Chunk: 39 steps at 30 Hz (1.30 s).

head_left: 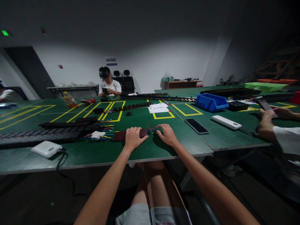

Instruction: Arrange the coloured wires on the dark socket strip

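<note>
Lying flat, not far from the front edge of the table (185, 142): brown strip (120, 136). Held from above by left hand (134, 137), fingers closed over it. Off the right end, a red wire (153, 128), reaching right hand (167, 134) at the fingertips; cannot tell whether pinched or merely touched. Possible trouble, as judged: a lead strained by too hard a tug, or strip twisted by uneven pressure. Leftward, tight: coloured wires (109, 137) and white piece (97, 135), close enough to snag. Ahead, bare green up to paper (159, 108). Rightward, room as far as phone (197, 126), then power bank (226, 122).
</note>
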Each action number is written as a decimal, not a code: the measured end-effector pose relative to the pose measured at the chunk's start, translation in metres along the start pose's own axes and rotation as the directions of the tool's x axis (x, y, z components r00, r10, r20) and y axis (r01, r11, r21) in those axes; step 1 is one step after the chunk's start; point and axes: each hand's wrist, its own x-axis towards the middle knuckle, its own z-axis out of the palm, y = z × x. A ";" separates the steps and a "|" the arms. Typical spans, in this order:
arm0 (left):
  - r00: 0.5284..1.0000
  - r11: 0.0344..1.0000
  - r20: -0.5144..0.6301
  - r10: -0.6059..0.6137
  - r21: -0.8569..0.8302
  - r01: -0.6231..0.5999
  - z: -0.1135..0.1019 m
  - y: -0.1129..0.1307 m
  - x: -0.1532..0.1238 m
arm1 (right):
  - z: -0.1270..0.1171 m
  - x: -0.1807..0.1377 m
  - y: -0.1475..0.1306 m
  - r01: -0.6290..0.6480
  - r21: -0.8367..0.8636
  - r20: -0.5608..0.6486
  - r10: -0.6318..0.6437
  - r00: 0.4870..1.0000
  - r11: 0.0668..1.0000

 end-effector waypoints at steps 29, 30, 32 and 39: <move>1.000 1.000 0.010 -0.006 -0.007 0.006 0.001 0.001 0.001 | 0.002 0.000 -0.002 -0.162 -0.141 0.031 0.167 0.985 0.977; 1.000 1.000 0.009 -0.003 -0.007 0.003 0.001 0.001 0.001 | 0.002 0.000 -0.001 -0.140 -0.120 0.029 0.144 0.989 0.983; 1.000 1.000 0.006 0.000 -0.005 0.000 0.001 0.000 0.001 | 0.002 0.000 0.002 -0.093 -0.067 0.010 0.094 0.996 0.993; 1.000 1.000 0.001 0.011 0.009 -0.011 0.001 -0.001 0.001 | -0.001 0.003 0.002 -0.043 0.003 -0.050 0.043 0.998 0.999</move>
